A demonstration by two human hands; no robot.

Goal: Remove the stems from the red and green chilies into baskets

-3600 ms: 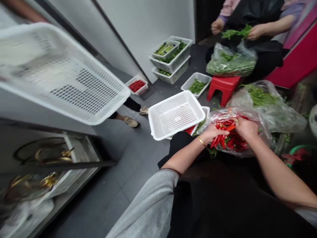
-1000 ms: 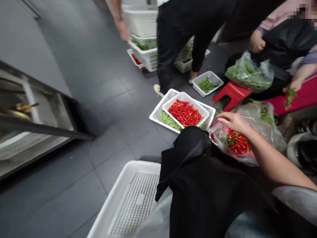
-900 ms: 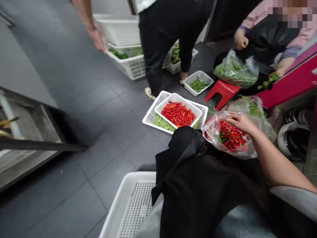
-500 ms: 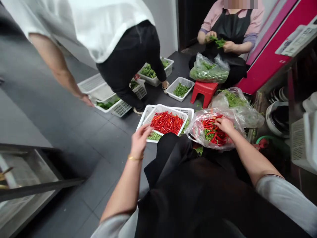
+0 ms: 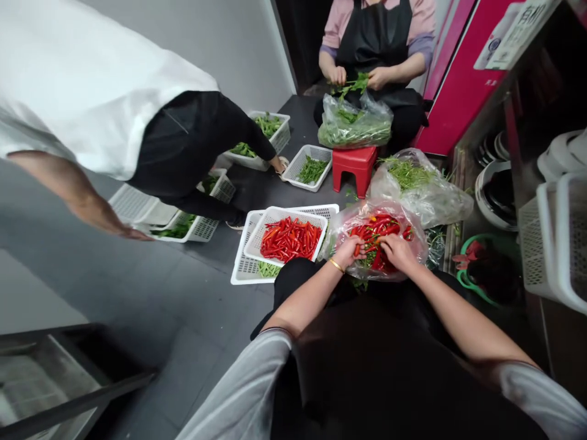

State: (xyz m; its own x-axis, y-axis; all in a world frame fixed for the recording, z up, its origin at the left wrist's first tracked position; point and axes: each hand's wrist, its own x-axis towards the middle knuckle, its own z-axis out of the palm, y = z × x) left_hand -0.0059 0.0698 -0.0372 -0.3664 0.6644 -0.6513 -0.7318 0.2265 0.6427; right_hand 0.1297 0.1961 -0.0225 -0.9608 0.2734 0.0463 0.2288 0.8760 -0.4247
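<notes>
- The left hand has its fingers curled around some red peppers. A gold bracelet is on that wrist.
- The right hand is just beside it. Its fingertips touch the peppers, but I cannot tell if they pinch one.
- Both hands are over a clear plastic bag. It is wide open, with lots of red peppers inside and some green bits.
- Left of the bag is a small white basket with a big pile of red peppers. It sits a bit crooked in a bigger white basket, where some green pieces show.
- Behind the bag is a red stool. A bag of green leaves sits on top.
- Next to the stool, on the floor, is a little basket of cut greens.
- A person in a pink top sits behind the stool and holds leafy stems with two hands.
- A person in a white shirt bends down on the left, one hand near the stacked baskets.
</notes>
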